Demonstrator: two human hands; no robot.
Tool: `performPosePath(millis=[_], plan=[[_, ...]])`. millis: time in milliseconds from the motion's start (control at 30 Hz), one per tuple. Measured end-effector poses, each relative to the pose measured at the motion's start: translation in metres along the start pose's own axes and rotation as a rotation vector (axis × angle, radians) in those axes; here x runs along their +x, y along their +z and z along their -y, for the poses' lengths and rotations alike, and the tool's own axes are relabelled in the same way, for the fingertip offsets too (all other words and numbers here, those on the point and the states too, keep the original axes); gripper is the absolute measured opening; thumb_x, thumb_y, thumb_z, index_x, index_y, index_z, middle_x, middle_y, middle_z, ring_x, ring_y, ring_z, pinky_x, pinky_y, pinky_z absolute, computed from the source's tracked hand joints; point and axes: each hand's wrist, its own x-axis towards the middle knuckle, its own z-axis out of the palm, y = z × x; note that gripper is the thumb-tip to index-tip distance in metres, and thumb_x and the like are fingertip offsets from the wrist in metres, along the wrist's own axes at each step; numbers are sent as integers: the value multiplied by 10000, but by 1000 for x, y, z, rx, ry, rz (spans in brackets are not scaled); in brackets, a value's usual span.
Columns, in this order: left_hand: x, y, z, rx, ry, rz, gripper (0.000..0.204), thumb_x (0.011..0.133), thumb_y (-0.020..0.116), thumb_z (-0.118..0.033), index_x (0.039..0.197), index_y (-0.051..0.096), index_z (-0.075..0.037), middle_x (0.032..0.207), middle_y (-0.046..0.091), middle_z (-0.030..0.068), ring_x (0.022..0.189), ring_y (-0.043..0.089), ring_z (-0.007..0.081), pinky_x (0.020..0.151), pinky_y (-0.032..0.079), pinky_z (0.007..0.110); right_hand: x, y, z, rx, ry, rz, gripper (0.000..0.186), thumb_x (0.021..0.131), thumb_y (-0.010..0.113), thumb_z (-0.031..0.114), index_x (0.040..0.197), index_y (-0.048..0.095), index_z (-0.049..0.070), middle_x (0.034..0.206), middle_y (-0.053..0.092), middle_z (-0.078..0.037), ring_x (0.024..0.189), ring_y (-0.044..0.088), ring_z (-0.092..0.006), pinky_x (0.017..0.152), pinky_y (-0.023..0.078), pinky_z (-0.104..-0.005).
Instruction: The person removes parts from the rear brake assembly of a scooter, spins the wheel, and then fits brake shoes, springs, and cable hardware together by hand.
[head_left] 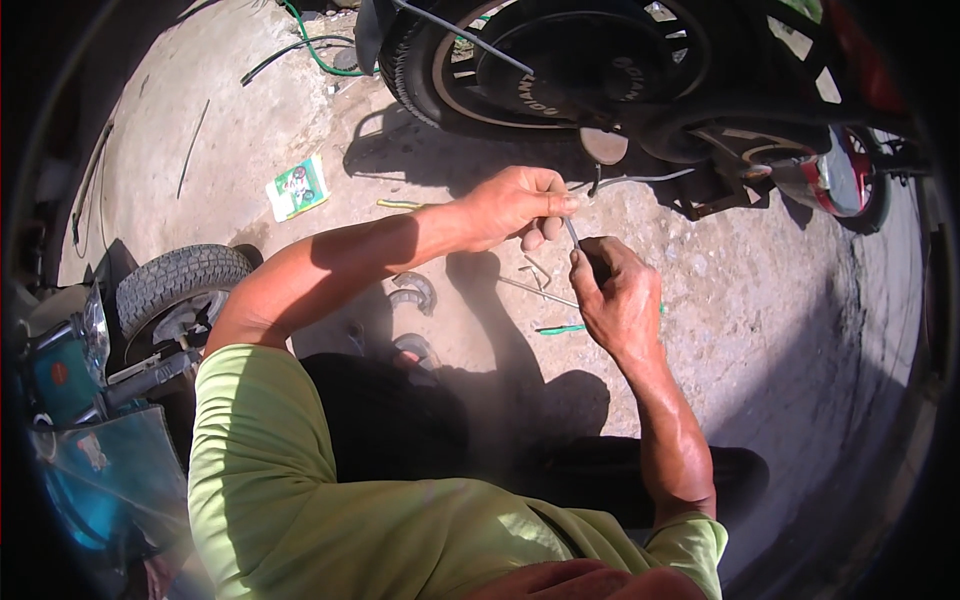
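Both of my hands are raised in front of me over the concrete. Between thumb and fingers, my left hand point(522, 207) pinches a thin grey cable point(571, 232). Just below and to the right, my right hand point(617, 290) is closed on the same cable, with its lower end hidden in the fingers. Another stretch of grey cable point(650, 179) runs off to the right behind the left hand; whether it is the same piece I cannot tell. On the ground beneath lie a thin metal rod point(535, 290) and a green-handled tool point(560, 330).
A scooter's black wheel point(560, 75) stands ahead. Two curved brake shoes point(412, 293) lie before my knees. A yellow-green handled tool point(399, 204) and a green-white packet point(298, 188) lie to the left. Farther left is a teal vehicle with a knobbly tyre point(180, 280).
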Motion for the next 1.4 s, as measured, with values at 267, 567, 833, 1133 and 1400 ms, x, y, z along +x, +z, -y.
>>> performPosePath(millis=[267,567,833,1133,1400], plan=[[0,5,-16,226,86,-67,183,972,691,-203,906,638,-41,684,631,45,498,551,102,468,437,237,8,-2,-1,-51,-82,-2,95,882,671,94,909,690,6,815,696,-190,705,680,-363,635,534,-416],[-4,12,-25,145,155,-49,184,967,703,-199,949,641,-27,732,651,56,520,564,98,489,443,235,6,10,-8,320,138,-7,196,948,686,134,1039,681,-40,776,710,-124,674,679,-149,605,531,-301],[-10,10,-82,548,385,-398,486,893,766,-461,872,647,10,666,643,36,498,575,74,467,451,220,28,-9,7,545,314,-9,278,974,667,169,1134,674,-59,862,716,-95,710,678,-126,625,531,-254],[3,5,-89,404,478,-416,345,1028,587,-345,985,623,-4,747,697,77,527,617,104,555,473,227,50,-7,8,575,291,-56,256,975,667,153,1124,690,-54,837,708,-82,700,679,-118,627,528,-248],[7,-1,-86,479,499,-381,342,1023,587,-330,984,628,7,729,691,78,525,615,110,537,470,234,57,-6,4,612,283,-21,217,976,668,136,1090,688,-48,822,695,-63,683,663,-111,619,519,-242]])
